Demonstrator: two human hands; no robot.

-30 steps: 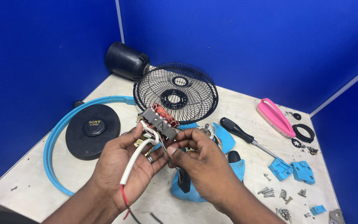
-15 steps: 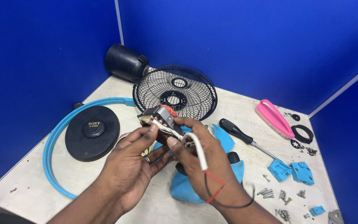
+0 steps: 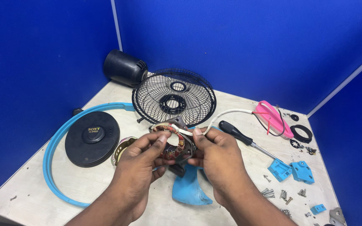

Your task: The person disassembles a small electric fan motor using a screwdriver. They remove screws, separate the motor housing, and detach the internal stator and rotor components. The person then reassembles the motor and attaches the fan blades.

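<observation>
Cable [image 3: 227, 113] swung rightward | both hands, left hand [image 3: 141, 161], right hand [image 3: 216, 157], grip motor stator [image 3: 173, 140] | round black labelled disc [image 3: 92, 138] left.

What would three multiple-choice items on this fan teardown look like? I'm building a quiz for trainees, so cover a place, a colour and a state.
1. Where does the black wire grille stand?
A. Behind the hands, near the table's back edge
B. Beside the blue brackets
C. On the floor

2. What colour is the ring around the round black disc?
A. Pink
B. Light blue
C. White

3. How is the motor stator with copper windings held?
A. Lying untouched on the table
B. In one hand only
C. Between both hands, above the table

Answers:
1 A, it rises just past the hands.
2 B, the hoop is light blue.
3 C, the left hand and right hand both pinch it.
</observation>
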